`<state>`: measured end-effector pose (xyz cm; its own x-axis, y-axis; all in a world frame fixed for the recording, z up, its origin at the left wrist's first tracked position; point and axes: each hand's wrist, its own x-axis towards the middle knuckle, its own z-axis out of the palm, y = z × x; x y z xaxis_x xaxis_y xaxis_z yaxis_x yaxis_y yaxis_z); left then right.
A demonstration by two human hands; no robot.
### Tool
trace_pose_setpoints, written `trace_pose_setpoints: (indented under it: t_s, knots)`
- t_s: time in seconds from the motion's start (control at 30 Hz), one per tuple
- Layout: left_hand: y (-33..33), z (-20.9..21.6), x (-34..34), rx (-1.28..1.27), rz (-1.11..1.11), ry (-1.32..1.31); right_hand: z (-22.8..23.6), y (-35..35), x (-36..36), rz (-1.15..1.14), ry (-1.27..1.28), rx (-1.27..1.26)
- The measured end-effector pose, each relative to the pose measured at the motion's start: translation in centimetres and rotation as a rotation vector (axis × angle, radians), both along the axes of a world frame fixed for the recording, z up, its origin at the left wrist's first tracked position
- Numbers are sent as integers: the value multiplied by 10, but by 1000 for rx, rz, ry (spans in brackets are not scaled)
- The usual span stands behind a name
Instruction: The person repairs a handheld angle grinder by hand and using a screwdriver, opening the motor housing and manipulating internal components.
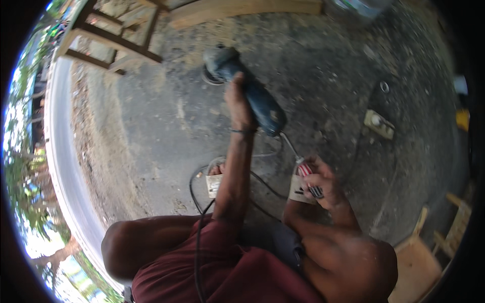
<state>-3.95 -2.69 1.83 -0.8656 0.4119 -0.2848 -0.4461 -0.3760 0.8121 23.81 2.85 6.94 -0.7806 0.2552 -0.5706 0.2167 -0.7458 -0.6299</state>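
Observation:
My left hand (239, 103) is wrapped round the body of a blue-grey angle grinder (265, 106), held up over the floor in front of me. The grinder's head and disc point away to the far left, and its rear end slants back toward my right side. In my right hand (326, 184) is a screwdriver (304, 169) with a red, white and black handle. Its metal shaft reaches up to the grinder's rear end; whether the tip sits in a screw is too small to tell. A dark cord (197, 237) runs over my shirt and loops near my foot.
On the dark, dusty floor (323, 91) lie a pale socket block (379, 124) and a small ring (384, 87) to the right. A wooden stool frame (111, 48) stands far left, beside a wooden beam (247, 11). Clear plastic (361, 7) is at the back; wooden furniture (414, 265) is near right.

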Motion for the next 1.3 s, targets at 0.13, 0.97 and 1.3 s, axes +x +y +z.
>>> trace_pose_setpoints:
  t_s: [0.13,0.97,1.3]
  knots:
    - [17,4,9,0,-7,-79,21,4,1,48,-31,1252]
    - [14,25,21,26,-60,-103,2,-7,11,59,-16,1760]
    - [14,20,16,51,-108,-90,2,5,16,-118,72,-532]
